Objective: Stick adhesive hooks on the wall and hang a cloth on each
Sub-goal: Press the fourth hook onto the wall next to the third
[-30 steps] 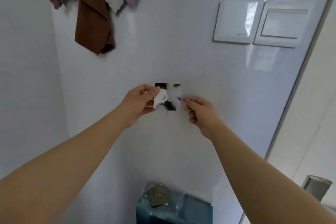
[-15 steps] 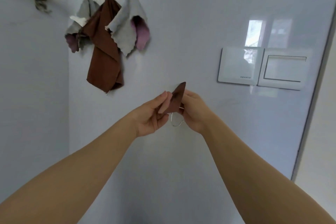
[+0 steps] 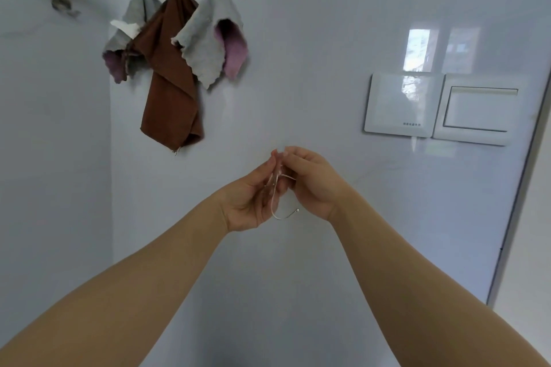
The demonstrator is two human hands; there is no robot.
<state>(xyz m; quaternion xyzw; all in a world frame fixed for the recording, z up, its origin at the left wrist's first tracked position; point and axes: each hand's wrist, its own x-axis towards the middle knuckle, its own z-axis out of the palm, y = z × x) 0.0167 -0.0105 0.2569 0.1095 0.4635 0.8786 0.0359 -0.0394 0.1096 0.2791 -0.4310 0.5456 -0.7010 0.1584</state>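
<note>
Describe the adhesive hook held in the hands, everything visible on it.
The adhesive hook shows nearly edge-on: a thin, clear-looking pad with a slim silvery wire hanging from it. The wire curves up at the bottom into a J and ends in a small ball tip on the right. It is held upright in front of the pale wall, not yet stuck on. The left hand and right hand pinch its upper part; the curve hangs free below them.
</note>
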